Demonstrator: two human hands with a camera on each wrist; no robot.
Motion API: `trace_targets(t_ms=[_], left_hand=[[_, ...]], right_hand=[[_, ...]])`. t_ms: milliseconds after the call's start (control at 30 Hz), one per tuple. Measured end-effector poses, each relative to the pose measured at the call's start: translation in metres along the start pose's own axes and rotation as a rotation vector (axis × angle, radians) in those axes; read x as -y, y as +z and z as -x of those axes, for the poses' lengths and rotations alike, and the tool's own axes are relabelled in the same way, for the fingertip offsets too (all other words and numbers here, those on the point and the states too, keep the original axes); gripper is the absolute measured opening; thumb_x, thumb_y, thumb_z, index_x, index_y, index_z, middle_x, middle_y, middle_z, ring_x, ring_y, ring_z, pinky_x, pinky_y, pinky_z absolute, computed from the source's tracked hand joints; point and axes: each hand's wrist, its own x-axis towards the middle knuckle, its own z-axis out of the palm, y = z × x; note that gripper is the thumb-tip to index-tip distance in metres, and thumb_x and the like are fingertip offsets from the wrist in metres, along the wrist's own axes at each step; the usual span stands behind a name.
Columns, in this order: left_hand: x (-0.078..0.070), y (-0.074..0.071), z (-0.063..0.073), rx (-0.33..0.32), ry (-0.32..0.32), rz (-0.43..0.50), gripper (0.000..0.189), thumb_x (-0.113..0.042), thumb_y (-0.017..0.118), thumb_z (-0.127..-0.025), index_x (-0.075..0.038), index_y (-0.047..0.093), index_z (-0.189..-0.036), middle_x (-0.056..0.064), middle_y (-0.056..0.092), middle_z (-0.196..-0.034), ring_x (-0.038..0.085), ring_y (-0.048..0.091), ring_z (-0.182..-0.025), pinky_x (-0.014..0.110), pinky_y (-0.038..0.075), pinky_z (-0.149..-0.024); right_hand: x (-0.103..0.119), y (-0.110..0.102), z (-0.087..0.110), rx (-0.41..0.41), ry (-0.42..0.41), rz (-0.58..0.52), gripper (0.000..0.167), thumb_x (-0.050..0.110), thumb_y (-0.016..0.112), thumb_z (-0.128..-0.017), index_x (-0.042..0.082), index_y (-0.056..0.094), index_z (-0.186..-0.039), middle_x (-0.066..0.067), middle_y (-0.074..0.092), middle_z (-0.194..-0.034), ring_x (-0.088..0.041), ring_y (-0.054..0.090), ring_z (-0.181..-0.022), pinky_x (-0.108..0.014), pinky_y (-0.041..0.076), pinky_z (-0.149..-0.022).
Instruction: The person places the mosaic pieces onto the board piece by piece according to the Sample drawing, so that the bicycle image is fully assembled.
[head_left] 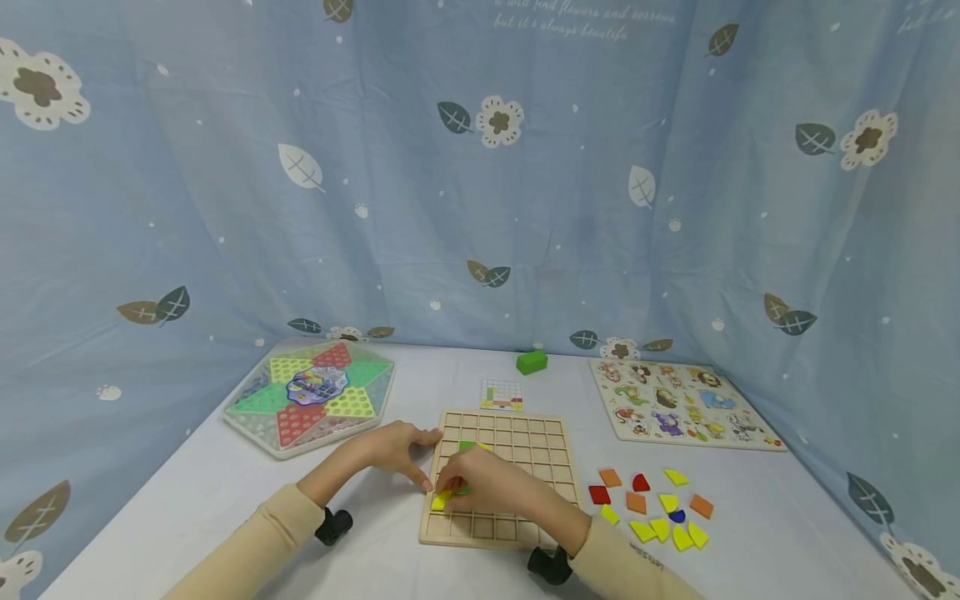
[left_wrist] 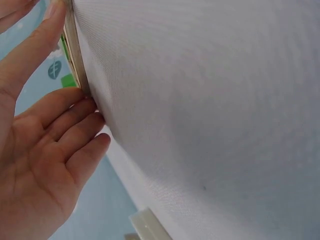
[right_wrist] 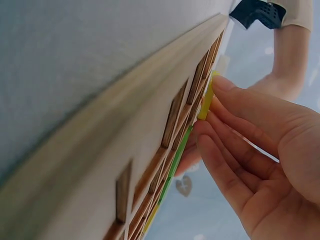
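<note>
A square wooden grid board [head_left: 504, 533] lies flat on the white table. My right hand [head_left: 487, 482] is over its left part and pinches a yellow tile [right_wrist: 207, 102] between thumb and fingers at the grid. Green tiles [right_wrist: 176, 150] sit in the grid close by, partly hidden by that hand in the head view. Along the board's left edge, my left hand [head_left: 393, 450] rests with thumb and fingers spread apart, the fingertips touching the wooden side [left_wrist: 76, 47]. It holds no tile.
Loose yellow, orange, red and blue tiles [head_left: 636, 502] lie right of the board. Behind it are a small printed grid card [head_left: 501, 395] and a green block [head_left: 532, 362]. A star-patterned game board [head_left: 318, 387] stands left; an animal puzzle board [head_left: 678, 400] lies right.
</note>
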Motion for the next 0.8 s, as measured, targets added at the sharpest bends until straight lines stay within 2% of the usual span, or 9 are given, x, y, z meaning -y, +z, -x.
trace_targets(t_ms=[367,567,800], left_hand=[[0.001,0.001,-0.002,-0.01,-0.003,0.011,0.085,-0.038,0.086,-0.069,-0.004,0.051,-0.139,0.01,0.048,-0.143,0.031,0.044,-0.132,0.046,0.038,-0.104],[-0.003,0.0,-0.002,-0.016,-0.038,-0.011,0.085,-0.038,0.087,-0.067,-0.006,0.053,-0.138,0.009,0.05,-0.142,0.031,0.045,-0.131,0.046,0.039,-0.104],[-0.005,0.001,-0.002,-0.021,-0.058,-0.018,0.086,-0.039,0.087,-0.066,-0.007,0.054,-0.138,0.008,0.05,-0.141,0.032,0.044,-0.131,0.046,0.038,-0.105]], right_hand=[[0.002,-0.003,0.007,-0.003,0.018,-0.034,0.016,0.008,0.078,-0.081,0.009,0.076,-0.097,0.01,0.069,-0.086,0.001,0.059,-0.075,-0.011,0.048,-0.069],[-0.004,-0.005,0.025,-0.041,0.023,-0.053,0.011,0.012,0.072,-0.087,0.01,0.076,-0.098,0.011,0.068,-0.088,0.003,0.06,-0.08,-0.012,0.049,-0.072],[-0.015,-0.015,0.053,-0.073,0.069,-0.073,0.014,0.015,0.072,-0.087,0.013,0.075,-0.101,0.011,0.067,-0.093,-0.001,0.059,-0.083,-0.018,0.051,-0.074]])
